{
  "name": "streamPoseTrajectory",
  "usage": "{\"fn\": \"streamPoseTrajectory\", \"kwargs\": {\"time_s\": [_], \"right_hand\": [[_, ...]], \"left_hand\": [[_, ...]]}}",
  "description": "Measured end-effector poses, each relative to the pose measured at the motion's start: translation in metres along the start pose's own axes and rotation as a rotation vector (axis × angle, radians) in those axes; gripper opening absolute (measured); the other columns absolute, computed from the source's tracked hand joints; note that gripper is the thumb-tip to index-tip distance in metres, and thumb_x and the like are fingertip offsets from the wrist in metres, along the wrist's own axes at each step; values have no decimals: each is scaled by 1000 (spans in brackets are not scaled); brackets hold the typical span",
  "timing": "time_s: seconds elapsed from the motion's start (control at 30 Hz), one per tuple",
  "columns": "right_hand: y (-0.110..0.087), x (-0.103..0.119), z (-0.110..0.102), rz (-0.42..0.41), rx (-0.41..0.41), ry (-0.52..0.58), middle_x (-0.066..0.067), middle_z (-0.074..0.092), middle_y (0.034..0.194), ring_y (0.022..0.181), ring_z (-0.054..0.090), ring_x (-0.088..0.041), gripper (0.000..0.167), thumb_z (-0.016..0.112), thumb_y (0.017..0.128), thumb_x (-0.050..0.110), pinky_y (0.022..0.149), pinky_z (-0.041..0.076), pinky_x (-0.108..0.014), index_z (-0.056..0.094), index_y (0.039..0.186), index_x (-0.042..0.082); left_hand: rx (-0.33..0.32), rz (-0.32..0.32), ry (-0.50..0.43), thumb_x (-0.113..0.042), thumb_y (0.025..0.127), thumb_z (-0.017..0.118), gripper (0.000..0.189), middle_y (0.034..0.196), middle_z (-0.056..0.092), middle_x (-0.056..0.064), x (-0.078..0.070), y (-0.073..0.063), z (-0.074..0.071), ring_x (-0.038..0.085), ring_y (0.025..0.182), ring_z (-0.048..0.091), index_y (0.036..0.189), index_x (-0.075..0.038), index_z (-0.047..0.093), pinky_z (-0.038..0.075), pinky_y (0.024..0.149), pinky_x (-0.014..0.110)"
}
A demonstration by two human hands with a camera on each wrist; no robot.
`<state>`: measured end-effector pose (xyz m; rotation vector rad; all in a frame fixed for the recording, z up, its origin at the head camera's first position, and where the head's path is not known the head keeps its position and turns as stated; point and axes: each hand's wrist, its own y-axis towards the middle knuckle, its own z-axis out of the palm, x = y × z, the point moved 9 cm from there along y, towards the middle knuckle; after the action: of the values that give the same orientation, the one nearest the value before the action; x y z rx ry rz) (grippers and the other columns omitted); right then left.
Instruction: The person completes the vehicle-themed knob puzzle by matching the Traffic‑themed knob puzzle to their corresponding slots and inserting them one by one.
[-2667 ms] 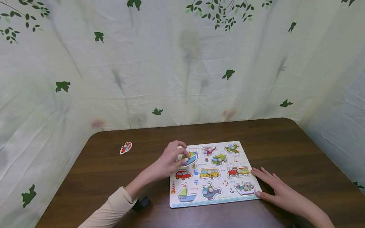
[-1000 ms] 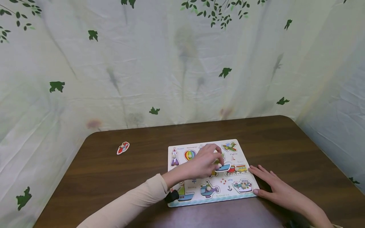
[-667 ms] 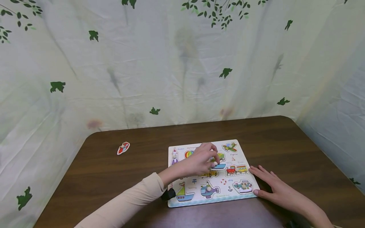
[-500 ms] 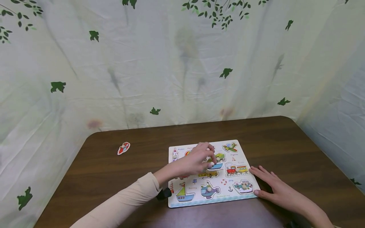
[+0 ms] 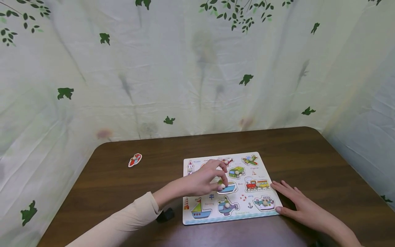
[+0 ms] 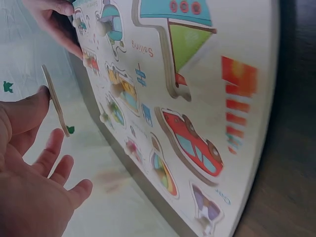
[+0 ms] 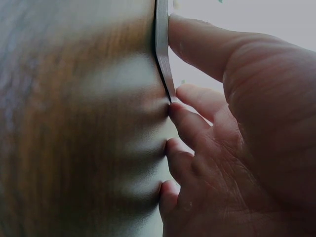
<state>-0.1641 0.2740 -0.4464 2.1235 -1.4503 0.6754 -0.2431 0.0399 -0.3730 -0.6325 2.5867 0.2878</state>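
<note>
My left hand (image 5: 200,180) pinches a blue-hulled sailboat puzzle piece (image 5: 229,189) by its small knob, over the middle of a white knob puzzle board (image 5: 228,218). Edge-on in the left wrist view, the thin piece (image 6: 56,98) is held apart from the board, with the other fingers spread. Toward the board's near left lies a sailboat-shaped recess (image 5: 201,214); a red car recess (image 6: 192,143) shows in the left wrist view. My right hand (image 5: 300,206) rests at the board's right edge, fingers extended, its thumb (image 7: 197,44) against the edge.
The board lies on a dark brown wooden table (image 5: 157,147). A red car piece (image 5: 134,160) with a knob lies on the table at the far left. Seated in the board are several knobbed pieces, among them a train (image 5: 257,185) and a submarine (image 5: 227,207). A pale leaf-patterned curtain (image 5: 197,68) hangs behind.
Holding the sailboat piece, my left hand went from the board's upper left across to the middle, then drew back left and a little nearer. My right hand stayed at the edge.
</note>
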Motion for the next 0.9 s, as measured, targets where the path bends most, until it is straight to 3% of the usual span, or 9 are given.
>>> {"fn": "streamPoseTrajectory", "kwargs": {"time_s": [0.23, 0.5, 0.57, 0.7, 0.8, 0.9], "right_hand": [[0, 1, -1, -11, -2, -1, -14, 41, 151, 144, 13, -3, 68, 69, 91, 38, 102, -3, -6, 41, 150, 17], [-1, 0, 0, -5, -1, -11, -13, 40, 151, 145, 13, -6, 69, 69, 90, 39, 101, -3, -5, 41, 150, 19], [-1, 0, 1, 6, 6, -2, -13, 40, 152, 145, 14, -9, 69, 69, 90, 39, 101, -3, -5, 41, 150, 19], [-1, -2, 2, 36, 20, 24, -13, 38, 153, 146, 17, -30, 69, 69, 90, 40, 103, -5, -8, 41, 150, 20], [-1, -4, 3, 60, 33, 55, -14, 36, 154, 143, 17, -44, 70, 70, 90, 40, 111, -6, -21, 40, 150, 21], [-1, -5, 4, 69, 38, 79, -14, 35, 154, 144, 15, -43, 70, 70, 90, 39, 115, -7, -31, 40, 150, 21]], "left_hand": [[-37, -16, -19, -11, 89, 73, 7, 121, 51, 4, 7, -21, -11, 22, 123, 40, 92, -18, 71, 31, 104, 40], [-56, -5, 6, -9, 86, 75, 11, 119, 52, 4, 11, -47, -19, 26, 119, 41, 91, -18, 71, 31, 102, 43], [-60, 3, 7, -9, 85, 76, 11, 119, 52, 6, 12, -54, -18, 26, 118, 41, 91, -17, 71, 32, 101, 42], [-54, 16, 1, -10, 84, 77, 12, 119, 53, 7, 14, -65, -15, 23, 117, 42, 91, -17, 72, 33, 101, 41], [-56, 41, 10, -10, 82, 79, 14, 118, 53, 6, 14, -72, -11, 22, 117, 42, 90, -19, 72, 33, 99, 41], [-71, 82, 42, -11, 80, 80, 15, 116, 54, 4, 14, -75, -7, 21, 115, 43, 87, -22, 73, 32, 99, 42]]}}
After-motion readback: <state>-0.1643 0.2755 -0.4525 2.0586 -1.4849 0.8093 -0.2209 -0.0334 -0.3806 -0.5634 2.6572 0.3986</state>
